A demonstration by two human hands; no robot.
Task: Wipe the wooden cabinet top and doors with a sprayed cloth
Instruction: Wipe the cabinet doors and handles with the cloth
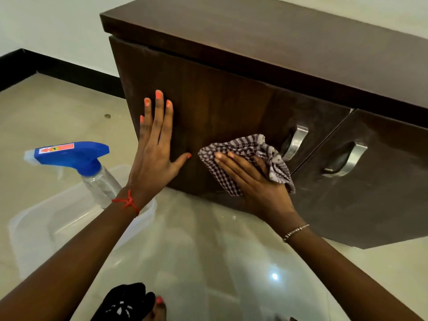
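A low dark wooden cabinet (pixel 231 98) stands on the floor, with its top (pixel 289 38) above and two doors, each with a metal handle. My right hand (pixel 252 179) presses a checked grey cloth (pixel 245 147) flat against the lower part of the left door, just left of that door's handle (pixel 296 142). My left hand (pixel 157 140) lies flat and spread on the same door near its left edge, holding nothing. The right door (pixel 361 186) carries a second handle (pixel 347 161).
A spray bottle (pixel 78 163) with a blue trigger head stands in a clear plastic tub (pixel 46 228) on the floor, left of my left forearm. Glossy beige tiles (pixel 208 251) spread below. A black skirting runs along the white wall at left. A dark cloth-covered knee shows at the bottom.
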